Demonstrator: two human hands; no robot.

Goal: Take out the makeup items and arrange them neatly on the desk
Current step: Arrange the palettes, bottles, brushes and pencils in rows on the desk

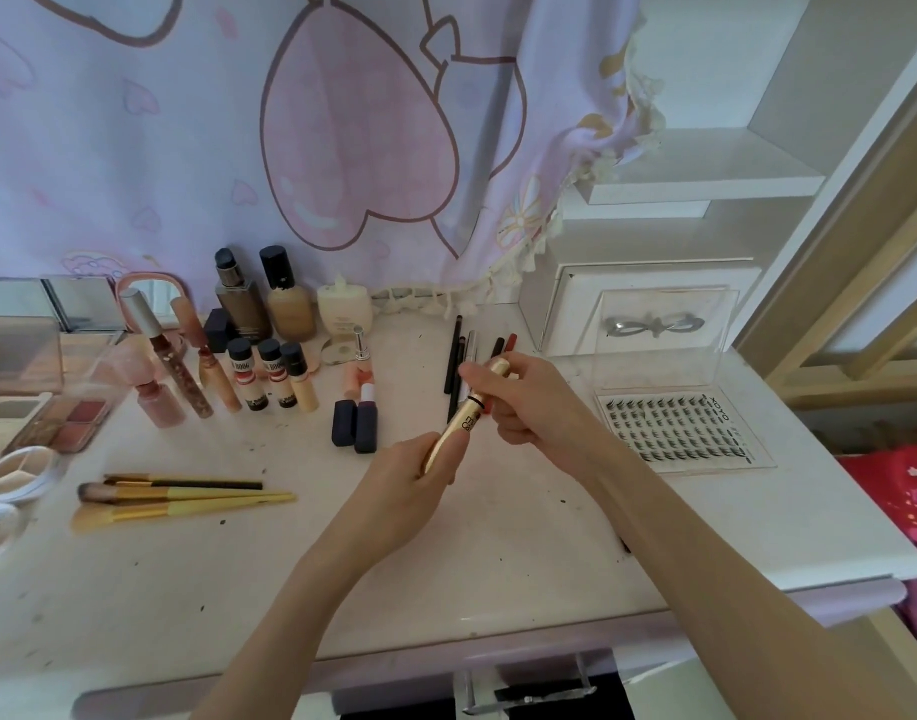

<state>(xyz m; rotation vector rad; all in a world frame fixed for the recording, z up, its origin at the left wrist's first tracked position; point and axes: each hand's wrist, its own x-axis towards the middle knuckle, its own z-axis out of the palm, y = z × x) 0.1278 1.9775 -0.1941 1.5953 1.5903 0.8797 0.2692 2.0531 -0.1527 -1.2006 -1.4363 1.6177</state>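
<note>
Gold mascara tube (464,414) held above desk (498,537) centre, tilted, cap end toward 1 o'clock. Left hand (420,472) curled round lower barrel; right hand (519,402) wrapped round cap end. Pencils (459,356) lie in row just beyond, at 12 o'clock. Lash tray (677,420) at 3 o'clock; lipsticks (355,420) at 9 o'clock; brushes (181,498) at 8 o'clock; bottles (269,298) at 11 o'clock.

Step, judged: placing tube among laid-out items. Next move calls for laying it parallel beside pencils, one hand releasing first.

Single head view: above desk (498,553), facing forward-down toward curtain (186,148), near hands; wide-angle.
</note>
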